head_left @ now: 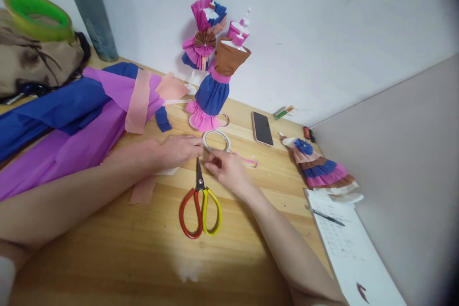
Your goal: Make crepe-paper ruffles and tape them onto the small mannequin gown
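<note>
My left hand (181,148) rests low over the wooden table, fingers stretched out flat and their tips close to the left edge of a white roll of tape (216,140). On the roll's near side, my right hand (228,170) has its fingers curled in against the rim; the fingertips are partly hidden. Just below the hands lie scissors (200,201) with one red and one yellow handle, points toward the roll. A strip of peach crepe paper (143,190) lies partly under my left forearm. Behind the roll stands a small dress form (214,91) in brown, blue and pink paper.
A second dressed form (205,43) stands by the wall. Purple (68,158) and blue crepe paper (53,105) cover the left, near a bottle (91,14) and green tape (38,16). Rightward lie a phone (262,128), a paper-dressed figure (322,167) and a pen (327,217) on written sheets (351,248).
</note>
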Demonstrator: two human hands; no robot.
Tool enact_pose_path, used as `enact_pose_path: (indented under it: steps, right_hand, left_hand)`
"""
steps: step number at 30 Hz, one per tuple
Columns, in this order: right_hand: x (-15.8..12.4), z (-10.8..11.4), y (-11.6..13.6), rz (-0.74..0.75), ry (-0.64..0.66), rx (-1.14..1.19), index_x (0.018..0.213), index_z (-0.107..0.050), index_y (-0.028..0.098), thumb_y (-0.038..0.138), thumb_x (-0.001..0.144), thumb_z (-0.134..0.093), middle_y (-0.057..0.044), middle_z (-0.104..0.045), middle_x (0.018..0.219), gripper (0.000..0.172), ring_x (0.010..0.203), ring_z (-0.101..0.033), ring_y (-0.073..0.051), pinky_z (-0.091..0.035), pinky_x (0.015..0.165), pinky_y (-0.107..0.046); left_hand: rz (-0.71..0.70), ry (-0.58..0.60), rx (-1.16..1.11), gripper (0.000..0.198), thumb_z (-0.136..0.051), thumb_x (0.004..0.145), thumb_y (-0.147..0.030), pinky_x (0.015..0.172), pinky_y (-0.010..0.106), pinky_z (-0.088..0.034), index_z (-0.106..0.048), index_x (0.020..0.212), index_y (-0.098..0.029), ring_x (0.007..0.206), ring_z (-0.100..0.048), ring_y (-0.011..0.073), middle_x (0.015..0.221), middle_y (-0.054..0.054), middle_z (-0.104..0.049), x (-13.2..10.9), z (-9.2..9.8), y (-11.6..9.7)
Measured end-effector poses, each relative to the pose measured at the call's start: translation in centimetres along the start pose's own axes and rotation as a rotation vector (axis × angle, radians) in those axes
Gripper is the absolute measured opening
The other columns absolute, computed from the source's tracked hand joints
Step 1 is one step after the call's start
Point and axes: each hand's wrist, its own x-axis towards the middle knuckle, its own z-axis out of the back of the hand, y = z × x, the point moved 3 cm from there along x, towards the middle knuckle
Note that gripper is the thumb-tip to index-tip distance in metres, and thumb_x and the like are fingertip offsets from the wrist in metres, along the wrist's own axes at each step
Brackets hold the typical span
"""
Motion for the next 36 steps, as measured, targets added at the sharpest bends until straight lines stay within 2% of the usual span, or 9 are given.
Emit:
enact_pose_path:
  steps: [2, 4, 10, 14, 18, 23, 26, 30, 36]
  right_hand:
    - [0.4, 0.1, -0.4, -0.015, -0.108, -0.086, 0.107, -0.07, 0.016, 0.017, 0.087, -0.063, -0.012, -0.07, 0.106, 0.021, 0.084, -0.065, -0.022, -0.046, 0.073, -0.032]
    - [0.7, 0.1, -0.9, -0.024, -0.12, -0.189, 0.117, -0.067, 0.017, 0.017, 0.089, -0.06, -0.014, -0.066, 0.119, 0.029, 0.093, -0.066, -0.025, -0.047, 0.077, -0.033]
    - [1.3, 1.6, -2.6, -0.004, -0.003, -0.293, 0.103, -0.072, 0.019, 0.011, 0.092, -0.05, -0.011, -0.068, 0.104, 0.026, 0.09, -0.065, -0.024, -0.044, 0.075, -0.032]
    - [0.9, 3.5, -3.6, 0.176, 0.014, -0.282, 0.094, -0.069, 0.017, 0.001, 0.085, -0.046, -0.01, -0.065, 0.097, 0.03, 0.086, -0.062, -0.021, -0.045, 0.08, -0.03]
    - [0.5, 4.5, -4.1, 0.296, 0.025, -0.216, 0.081, -0.063, 0.018, 0.0, 0.076, -0.048, -0.007, -0.06, 0.089, 0.024, 0.077, -0.058, -0.019, -0.045, 0.073, -0.029]
    - [0.6, 4.2, -4.6, 0.344, 0.094, -0.044, 0.077, -0.058, 0.018, 0.019, 0.081, -0.063, -0.005, -0.056, 0.084, 0.007, 0.072, -0.053, -0.017, -0.042, 0.068, -0.029]
    - [0.9, 4.0, -5.3, 0.338, 0.139, 0.09, 0.075, -0.058, 0.018, 0.038, 0.084, -0.069, -0.003, -0.053, 0.08, 0.024, 0.067, -0.049, -0.016, -0.038, 0.062, -0.028]
    - [1.0, 4.1, -5.6, 0.378, 0.163, 0.199, 0.068, -0.056, 0.018, 0.062, 0.087, -0.061, 0.0, -0.049, 0.072, 0.048, 0.062, -0.043, -0.014, -0.033, 0.058, -0.028]
    - [0.9, 4.4, -5.7, 0.339, 0.148, 0.321, 0.062, -0.055, 0.018, 0.071, 0.086, -0.055, 0.001, -0.045, 0.067, 0.058, 0.058, -0.04, -0.012, -0.028, 0.055, -0.027]
  left_hand:
    - [-0.05, 0.104, 0.143, 0.015, -0.058, 0.077, -0.007, 0.073, 0.027, -0.041, -0.061, 0.067, -0.018, 0.078, -0.053, 0.0175, 0.076, 0.002, -0.06, -0.1, -0.2, 0.0]
    - [-0.096, 0.16, 0.276, 0.019, -0.052, 0.083, -0.008, 0.074, 0.027, -0.04, -0.058, 0.067, -0.017, 0.078, -0.052, 0.0169, 0.077, 0.003, -0.058, -0.2, -0.3, 0.2]
    - [-0.184, 0.182, 0.533, 0.027, -0.044, 0.095, -0.016, 0.069, 0.026, -0.041, -0.061, 0.074, -0.016, 0.078, -0.055, 0.0153, 0.08, 0.003, -0.061, -0.4, -0.3, 0.9]
    - [-0.25, 0.211, 0.617, 0.026, -0.046, 0.095, -0.015, 0.071, 0.026, -0.044, -0.067, 0.08, -0.016, 0.085, -0.06, 0.0167, 0.087, 0.005, -0.068, -0.4, -0.3, 1.0]
    - [-0.307, 0.219, 0.643, 0.025, -0.048, 0.094, -0.015, 0.076, 0.026, -0.047, -0.071, 0.085, -0.017, 0.091, -0.063, 0.0181, 0.092, 0.006, -0.072, -0.4, -0.4, 1.0]
    - [-0.357, 0.193, 0.62, 0.03, -0.046, 0.096, -0.013, 0.089, 0.025, -0.049, -0.075, 0.098, -0.02, 0.098, -0.066, 0.0163, 0.097, 0.005, -0.075, -0.5, -0.3, 1.0]
    - [-0.382, 0.192, 0.607, 0.031, -0.047, 0.096, -0.013, 0.091, 0.025, -0.049, -0.076, 0.104, -0.022, 0.102, -0.066, 0.0162, 0.103, 0.004, -0.076, -0.6, -0.3, 1.1]
    - [-0.4, 0.185, 0.593, 0.031, -0.048, 0.096, -0.014, 0.093, 0.026, -0.048, -0.076, 0.106, -0.023, 0.104, -0.067, 0.0168, 0.106, 0.003, -0.076, -0.9, -0.5, 1.0]
    - [-0.43, 0.223, 0.546, 0.03, -0.051, 0.094, -0.013, 0.086, 0.027, -0.048, -0.076, 0.107, -0.024, 0.098, -0.067, 0.0183, 0.108, 0.003, -0.076, -1.4, -0.8, 0.2]
